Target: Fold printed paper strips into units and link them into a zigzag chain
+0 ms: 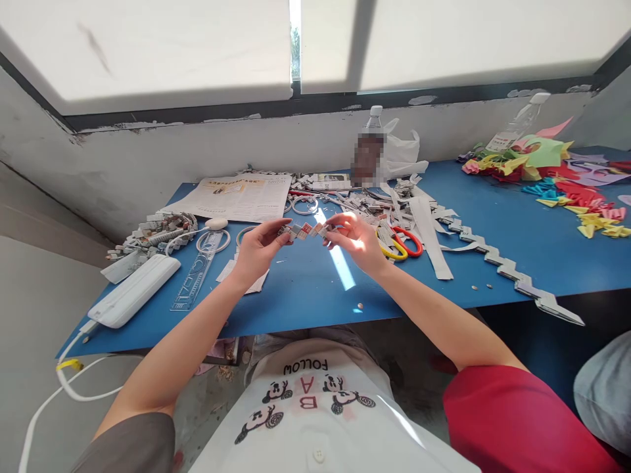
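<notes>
Both my hands are raised over the middle of the blue table (542, 243). Between them I hold a short chain of small folded paper pieces (306, 230), white with red print. My left hand (259, 248) pinches its left end, my right hand (355, 240) pinches its right end. Under my left hand lie white paper scraps (256, 282). Just right of my right hand lie scissors with red and yellow handles (401, 244).
A long folded zigzag paper strip (513, 272) runs along the right. White power bank with cable (133, 289), clear ruler (197, 276), tape rings (213, 240), a printed sheet (236, 197), bottle (369, 151), and colourful folded papers (557, 177) lie around. A pile of folded pieces (152, 233) sits at left.
</notes>
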`<state>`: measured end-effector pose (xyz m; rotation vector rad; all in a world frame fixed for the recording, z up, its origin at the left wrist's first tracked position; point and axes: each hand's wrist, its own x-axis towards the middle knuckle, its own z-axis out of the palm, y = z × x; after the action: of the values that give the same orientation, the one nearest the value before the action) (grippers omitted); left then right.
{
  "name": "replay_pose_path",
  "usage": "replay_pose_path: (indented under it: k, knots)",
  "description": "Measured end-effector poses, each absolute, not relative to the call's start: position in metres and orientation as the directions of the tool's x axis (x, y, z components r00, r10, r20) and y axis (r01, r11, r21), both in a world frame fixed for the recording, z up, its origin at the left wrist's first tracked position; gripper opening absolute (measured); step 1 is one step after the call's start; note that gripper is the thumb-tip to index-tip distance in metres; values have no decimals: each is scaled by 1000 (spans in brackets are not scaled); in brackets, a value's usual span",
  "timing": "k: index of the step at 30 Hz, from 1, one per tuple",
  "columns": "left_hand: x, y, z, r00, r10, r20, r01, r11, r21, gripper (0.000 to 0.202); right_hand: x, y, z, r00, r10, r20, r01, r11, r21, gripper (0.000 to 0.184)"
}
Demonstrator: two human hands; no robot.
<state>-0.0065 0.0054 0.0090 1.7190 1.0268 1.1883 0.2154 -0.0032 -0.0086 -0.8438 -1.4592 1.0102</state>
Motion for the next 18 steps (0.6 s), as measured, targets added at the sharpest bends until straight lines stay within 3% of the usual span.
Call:
replay_pose_path:
  k: [7,15,18]
  knots:
    - [-10,9,12,200,954,222,69,-240,968,51,215,-1,-7,-194,932,306,-70,298,-952,35]
    - [-23,15,26,239,964,115,206,-166,964,41,209,-4,-12,-380,924,36,24,49,-999,37]
    - [-28,21,22,264,961,83,317,-167,934,36,203,-4,-18,-377,926,-33,70,-7,-998,34]
